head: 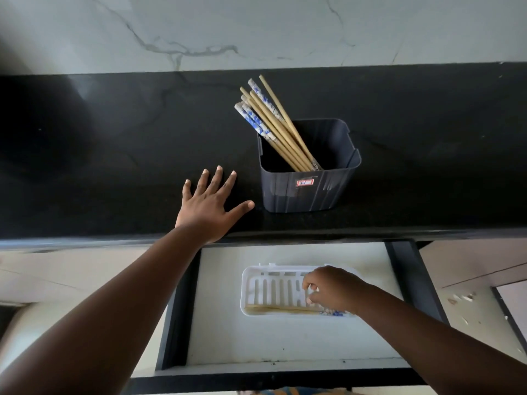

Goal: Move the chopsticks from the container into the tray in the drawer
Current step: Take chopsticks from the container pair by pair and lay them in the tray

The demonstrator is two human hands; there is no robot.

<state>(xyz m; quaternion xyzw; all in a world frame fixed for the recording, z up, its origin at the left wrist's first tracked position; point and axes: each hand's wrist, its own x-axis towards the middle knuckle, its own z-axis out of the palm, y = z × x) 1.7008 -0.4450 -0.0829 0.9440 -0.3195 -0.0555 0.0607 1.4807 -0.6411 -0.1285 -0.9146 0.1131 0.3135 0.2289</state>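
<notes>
A dark grey square container point(308, 192) stands on the black counter and holds several chopsticks point(273, 124), some plain wood, some with blue and white tops, leaning to the upper left. Below it, an open drawer holds a white slotted tray point(256, 286). Chopsticks point(285, 309) lie along the tray's near edge. My right hand point(333, 289) hovers over the tray's right end, fingers curled just above those chopsticks; whether it grips them is unclear. My left hand point(211, 203) rests flat on the counter with fingers spread, left of the container.
The black counter point(114, 155) runs across the view with a white marble wall point(256, 29) behind it. The drawer point(256, 337) has a pale floor and dark sides. Pale cabinet fronts flank it.
</notes>
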